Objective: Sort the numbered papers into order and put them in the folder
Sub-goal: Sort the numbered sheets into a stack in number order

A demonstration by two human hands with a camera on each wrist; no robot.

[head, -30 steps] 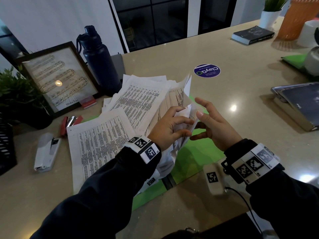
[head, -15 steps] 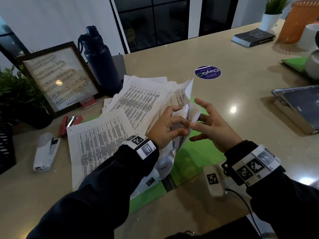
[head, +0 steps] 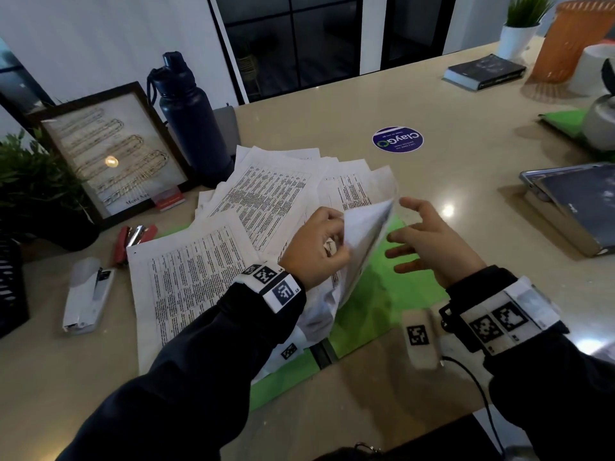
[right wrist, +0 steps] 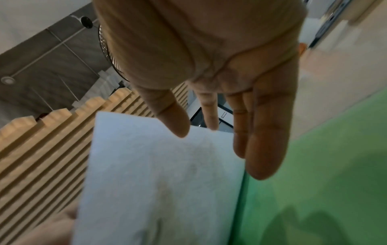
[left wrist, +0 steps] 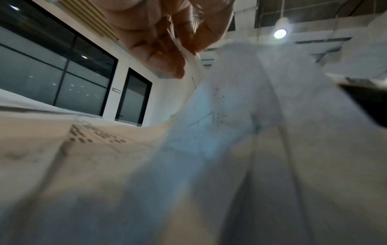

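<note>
A fanned heap of printed papers (head: 266,197) lies on the left half of an open green folder (head: 382,294) on the table. My left hand (head: 319,247) curls round the right edges of several sheets and holds them lifted, blank backs facing right (head: 362,234). In the left wrist view its fingers (left wrist: 167,49) pinch a sheet edge above the blurred papers (left wrist: 188,165). My right hand (head: 422,237) hovers just right of the lifted sheets, fingers spread and holding nothing. The right wrist view shows that palm (right wrist: 220,58) open beside a white sheet (right wrist: 159,182) over the green folder (right wrist: 314,182).
A loose printed sheet (head: 186,281) lies at the left. Behind stand a dark bottle (head: 193,121) and a framed picture (head: 113,151). A white stapler (head: 86,294) and red stapler (head: 133,237) lie left. A tablet (head: 575,204) sits right, a round sticker (head: 397,139) beyond.
My right hand has drawn back to the right from the sheets and spread its fingers. The left hand has lifted the sheet edges further, showing their blank backs.
</note>
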